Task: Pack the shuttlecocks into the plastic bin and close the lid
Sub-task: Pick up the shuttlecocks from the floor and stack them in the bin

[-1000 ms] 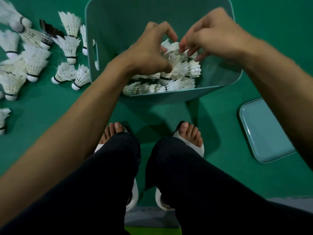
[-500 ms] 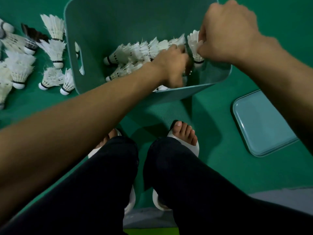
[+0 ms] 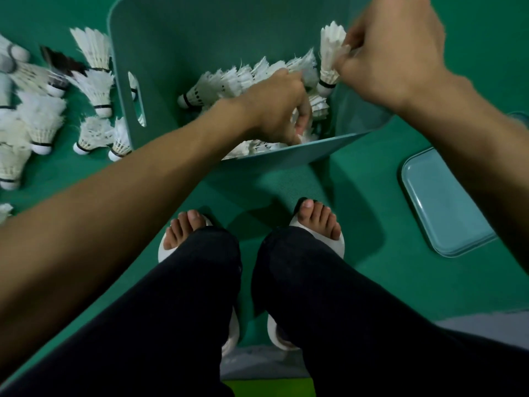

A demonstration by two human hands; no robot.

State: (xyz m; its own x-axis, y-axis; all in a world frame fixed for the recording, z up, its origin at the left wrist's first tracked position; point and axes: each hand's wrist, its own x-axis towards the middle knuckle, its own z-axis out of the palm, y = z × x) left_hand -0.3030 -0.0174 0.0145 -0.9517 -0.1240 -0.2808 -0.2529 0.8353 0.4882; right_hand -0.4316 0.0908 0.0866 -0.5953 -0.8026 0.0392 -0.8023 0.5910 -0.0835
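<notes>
Held shuttlecock: a white feathered shuttlecock (image 3: 329, 58) with a black band above its white cork; it stands cork down, feathers up, over the right side of the bin.
Right hand: the right hand (image 3: 392, 53) has its fingers (image 3: 345, 63) closed in a pinch on the feather edge of that shuttlecock.
Row in the bin: a row of shuttlecocks (image 3: 229, 84), white with black bands, lies nested cork-to-skirt across the middle of the bin, with the leading cork pointing left; more lie heaped against the near wall.
Left hand: the left hand (image 3: 274, 107) reaches into the bin, knuckles up, fingers curled down into the heap with the thumb tucked under; I cannot tell whether it has hold of one.
Bin: a teal plastic bin (image 3: 183, 30), open at the top, stands on the floor in front of the feet; a handle slot (image 3: 137, 101) is cut in its left wall.
Loose shuttlecocks: a cluster of loose shuttlecocks (image 3: 40, 118) lies on the floor left of the bin, the nearest ones touching its wall; most are white, and one is a dark-feathered shuttlecock (image 3: 61, 63).
Lid: a paler teal lid (image 3: 440, 202) with rounded corners lies flat on the floor to the right, apart from the bin, partly hidden by the right forearm.
Floor: green matting (image 3: 372, 196).
Person: dark trousers and white open-toed sandals (image 3: 337, 242), toes just short of the bin.
</notes>
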